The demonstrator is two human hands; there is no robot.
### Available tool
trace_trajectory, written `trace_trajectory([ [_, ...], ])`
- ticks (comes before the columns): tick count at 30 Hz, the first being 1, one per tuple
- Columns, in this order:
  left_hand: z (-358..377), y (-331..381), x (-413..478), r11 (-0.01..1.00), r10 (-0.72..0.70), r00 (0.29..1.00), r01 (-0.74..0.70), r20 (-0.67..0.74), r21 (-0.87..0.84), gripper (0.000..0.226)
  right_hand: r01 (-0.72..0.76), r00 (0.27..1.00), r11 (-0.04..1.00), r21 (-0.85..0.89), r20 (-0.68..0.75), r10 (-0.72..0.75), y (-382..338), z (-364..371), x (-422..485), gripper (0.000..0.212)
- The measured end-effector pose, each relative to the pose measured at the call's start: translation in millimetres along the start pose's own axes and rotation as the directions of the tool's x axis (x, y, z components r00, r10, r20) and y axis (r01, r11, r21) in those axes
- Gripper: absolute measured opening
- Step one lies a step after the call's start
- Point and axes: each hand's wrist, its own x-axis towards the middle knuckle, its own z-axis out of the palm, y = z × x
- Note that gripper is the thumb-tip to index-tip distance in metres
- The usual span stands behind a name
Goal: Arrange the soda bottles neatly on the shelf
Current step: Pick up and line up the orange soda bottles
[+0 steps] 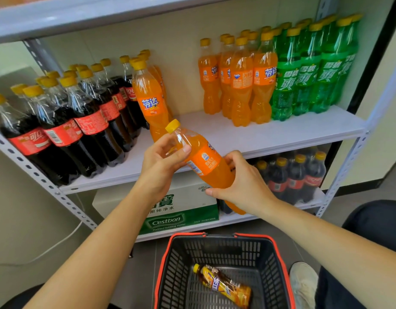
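Your left hand (162, 159) and right hand (241, 186) both grip one orange soda bottle (203, 161) in front of the middle shelf (259, 134). The left wraps the neck, thumb across the front; the right cups the lower body from behind, thumb beneath. The bottle tilts, its long axis running from the yellow cap at upper left down to the base at lower right. It is clear plastic, full of orange drink, with an orange label. Both forearms reach up from the bottom corners. On the shelf stand cola bottles (65, 121) at left, orange bottles (237, 79) centre-right, green bottles (311, 70) at right. Below you, a black basket (279, 264) holds a lying tea bottle (223, 284).
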Motion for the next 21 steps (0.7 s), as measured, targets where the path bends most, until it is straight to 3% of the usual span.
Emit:
trace_trajectory([
  [3, 1, 0, -3, 0.999, 0.036, 0.995, -0.035, 0.088, -0.008, 0.055, -0.003, 0.991, 0.988, 0.153, 0.129, -0.017, 1, -3, 5, 0.078],
  [8, -1, 3, -6, 0.998, 0.046, 0.979, -0.034, 0.197, -0.062, 0.05, -0.013, 0.97, 0.899, 0.437, 0.223, -0.094, 1, -12, 9, 0.059],
  [11, 3, 9, -5, 0.995, 0.075, 0.97, -0.057, 0.231, -0.083, 0.051, 0.015, 0.983, 0.893, 0.449, 0.156, -0.095, 2, -13, 8, 0.059],
  [14, 7, 16, -3, 0.992, 0.127, 0.981, -0.125, 0.148, -0.021, 0.049, 0.03, 0.991, 0.917, 0.398, 0.106, -0.078, 6, -10, 7, 0.072],
  [17, 10, 19, -6, 0.979, 0.18, 0.976, -0.19, 0.12, 0.074, 0.039, 0.038, 0.985, 0.936, 0.351, 0.145, -0.094, 7, -9, 5, 0.078],
  [21, 18, 17, -13, 0.957, 0.222, 0.951, -0.255, 0.217, 0.139, 0.039, 0.055, 0.973, 0.914, 0.403, 0.182, -0.139, 1, -11, 6, 0.077],
])
